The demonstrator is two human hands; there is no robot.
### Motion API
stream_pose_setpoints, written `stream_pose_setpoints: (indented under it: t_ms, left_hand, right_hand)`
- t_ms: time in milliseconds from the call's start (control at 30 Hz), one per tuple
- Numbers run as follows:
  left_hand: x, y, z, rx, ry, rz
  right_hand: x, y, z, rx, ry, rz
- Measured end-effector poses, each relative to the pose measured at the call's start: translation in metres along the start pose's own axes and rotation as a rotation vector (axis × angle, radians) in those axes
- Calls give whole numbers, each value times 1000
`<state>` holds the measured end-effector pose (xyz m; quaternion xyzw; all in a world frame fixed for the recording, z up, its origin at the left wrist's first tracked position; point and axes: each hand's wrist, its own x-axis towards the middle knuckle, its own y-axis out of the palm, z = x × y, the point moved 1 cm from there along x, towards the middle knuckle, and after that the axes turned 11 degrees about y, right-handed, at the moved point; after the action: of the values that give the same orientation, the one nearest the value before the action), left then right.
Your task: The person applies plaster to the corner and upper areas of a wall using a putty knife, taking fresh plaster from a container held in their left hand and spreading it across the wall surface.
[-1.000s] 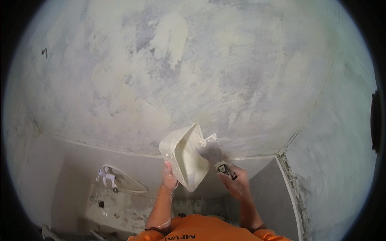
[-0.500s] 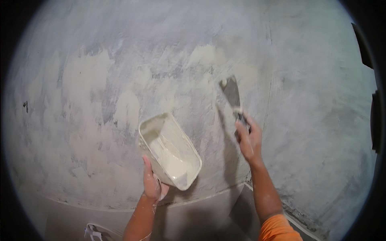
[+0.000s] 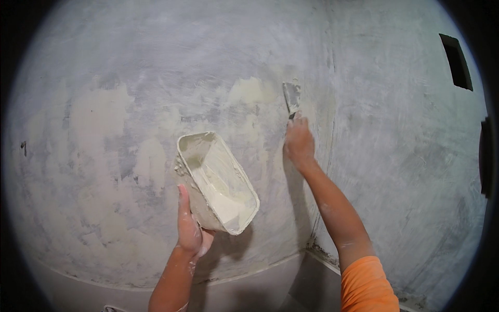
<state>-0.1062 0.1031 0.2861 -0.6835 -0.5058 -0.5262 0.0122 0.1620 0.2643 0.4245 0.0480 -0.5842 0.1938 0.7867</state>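
My left hand (image 3: 191, 229) holds a tilted rectangular tub (image 3: 215, 179) from beneath and along its side, thumb up against the wall of it. Cream-coloured putty (image 3: 226, 200) coats the inside and lies thickest at the lower end. My right hand (image 3: 300, 140) is closed round the handle of a putty knife (image 3: 292, 98), whose blade points up toward the wall and carries some putty. The blade is at or close to the plastered wall (image 3: 182, 67); contact cannot be made out. Cream patches of putty (image 3: 249, 91) show on the grey wall left of the knife.
An inner corner (image 3: 331, 104) runs down to the right of my hand, with a second grey wall (image 3: 390, 156) beyond it. That wall has a dark rectangular opening (image 3: 456, 61) high up. A pale ledge (image 3: 249, 273) runs along the bottom.
My right hand with the putty knife has moved up, and its arm has stretched out farther. The tub has risen slightly in my left hand. The view has shifted toward the right.
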Motion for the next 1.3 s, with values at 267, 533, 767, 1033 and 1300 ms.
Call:
stream_pose_setpoints:
  t_ms: [267,533,767,1033,1300]
  left_hand:
    - [14,-6,6,7,-12,37]
    - [37,2,25,-108,-60,27]
    - [37,4,28,-230,17,80]
    - [25,3,14,-237,71,-54]
    - [-2,-21,-15,-144,91,-58]
  right_hand:
    - [-43,-9,-9,46,-138,-65]
    - [59,-30,21,-21,116,160]
    - [-86,-27,17,-186,-46,380]
    - [-4,-127,50,-155,-56,437]
    - [46,-87,116,-85,-264,54]
